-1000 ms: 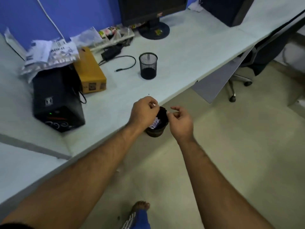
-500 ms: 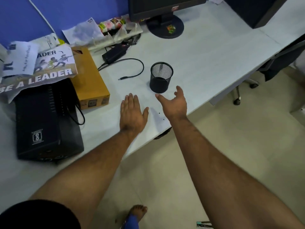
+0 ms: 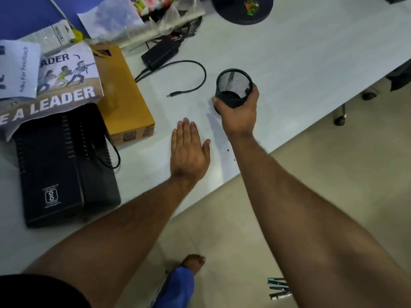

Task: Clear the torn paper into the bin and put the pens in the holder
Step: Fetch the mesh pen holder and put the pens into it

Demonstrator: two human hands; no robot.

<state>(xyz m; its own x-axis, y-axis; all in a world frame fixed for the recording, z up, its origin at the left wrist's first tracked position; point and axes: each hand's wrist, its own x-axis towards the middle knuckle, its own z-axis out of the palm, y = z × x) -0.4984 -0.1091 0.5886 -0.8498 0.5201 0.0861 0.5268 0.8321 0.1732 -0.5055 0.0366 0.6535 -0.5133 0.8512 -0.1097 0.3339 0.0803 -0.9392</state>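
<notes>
A black mesh pen holder (image 3: 234, 85) stands on the pale desk (image 3: 289, 70), tilted a little toward me. My right hand (image 3: 239, 112) is wrapped around its near side, thumb on the left, fingers on the right. My left hand (image 3: 189, 152) lies flat on the desk, palm down, fingers together, holding nothing. Several pens (image 3: 279, 288) lie on the floor at the bottom right, partly hidden by my right forearm. The bin is out of view.
A black box unit (image 3: 60, 170) and a yellow box (image 3: 120, 92) sit at the left, with a "LEADER" poster (image 3: 62, 90) on top. A power adapter (image 3: 160, 53) and its loose cable (image 3: 193, 85) lie behind the holder. A monitor base (image 3: 244, 7) is at the back. My bare foot (image 3: 193, 262) is below.
My hands left the bin below the desk edge and rose to the desk. The right hand reached forward and closed on the pen holder; the left hand settled flat.
</notes>
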